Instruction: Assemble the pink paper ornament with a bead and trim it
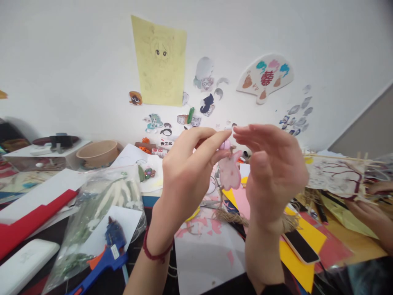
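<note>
My left hand (188, 168), with a dark red cord bracelet at its wrist, is raised over the table. Its fingers pinch a small pink charm (230, 172) with a wavy lower edge, close to a lilac bead (226, 144) at the top. Just to the right, my right hand (273, 168) is held up with fingers stretched towards the left hand and thumb apart. Nothing shows in its grasp. Beneath them lie a white sheet (208, 262) with pink paper scraps, scissors (211, 203) and brown twine (230, 216).
A blue hot glue gun (113, 250) lies on the left beside a plastic bag (76, 229). A white power bank (29, 262) is at lower left. On the right are a phone (301, 247), yellow paper (296, 266) and another person's hand (367, 215) near a painted sheet.
</note>
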`<state>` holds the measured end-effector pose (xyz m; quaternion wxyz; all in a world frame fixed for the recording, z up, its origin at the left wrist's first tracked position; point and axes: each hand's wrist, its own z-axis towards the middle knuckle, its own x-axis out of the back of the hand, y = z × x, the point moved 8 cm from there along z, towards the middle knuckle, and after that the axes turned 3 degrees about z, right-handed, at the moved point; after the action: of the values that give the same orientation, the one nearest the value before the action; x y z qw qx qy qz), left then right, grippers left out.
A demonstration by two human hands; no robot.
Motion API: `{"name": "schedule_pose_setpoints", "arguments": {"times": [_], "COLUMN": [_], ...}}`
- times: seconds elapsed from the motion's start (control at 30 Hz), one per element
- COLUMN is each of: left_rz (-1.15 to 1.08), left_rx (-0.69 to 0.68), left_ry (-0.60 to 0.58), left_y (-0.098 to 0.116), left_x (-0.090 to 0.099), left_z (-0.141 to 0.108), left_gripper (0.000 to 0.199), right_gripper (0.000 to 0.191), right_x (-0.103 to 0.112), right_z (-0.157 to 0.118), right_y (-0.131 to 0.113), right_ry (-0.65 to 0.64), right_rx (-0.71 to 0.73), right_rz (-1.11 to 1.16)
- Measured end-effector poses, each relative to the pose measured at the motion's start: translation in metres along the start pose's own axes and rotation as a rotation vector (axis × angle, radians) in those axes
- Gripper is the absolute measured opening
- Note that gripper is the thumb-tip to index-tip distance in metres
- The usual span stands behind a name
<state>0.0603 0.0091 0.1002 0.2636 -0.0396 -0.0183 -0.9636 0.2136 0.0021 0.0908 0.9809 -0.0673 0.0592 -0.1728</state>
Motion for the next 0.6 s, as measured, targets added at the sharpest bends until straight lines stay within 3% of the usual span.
{"name": "schedule_pose_setpoints", "arguments": {"times": [0.13, 0.37, 0.6], "left_rz": [-0.064, -0.081, -0.115], "left_rx": [0.037, 0.024, 0.078], "left_ry": [-0.022, -0.001, -0.046], "left_y": [-0.003, -0.005, -0.005], "left_x": [0.000, 0.001, 0.000], "left_z": [-0.001, -0.002, 0.000], "left_gripper": [0.020, 0.025, 0.025], "right_gripper": [0.065, 0.047, 0.032], "right_x": [-0.004, -0.012, -0.008], "right_z": [-0.004, -0.004, 0.000], "right_y": [-0.015, -0.024, -0.029], "right_ry": [-0.068, -0.165, -0.020], "right_rx": [0.187, 0.132, 0.281], "right_rz": [-0.051, -0.211, -0.020]}}
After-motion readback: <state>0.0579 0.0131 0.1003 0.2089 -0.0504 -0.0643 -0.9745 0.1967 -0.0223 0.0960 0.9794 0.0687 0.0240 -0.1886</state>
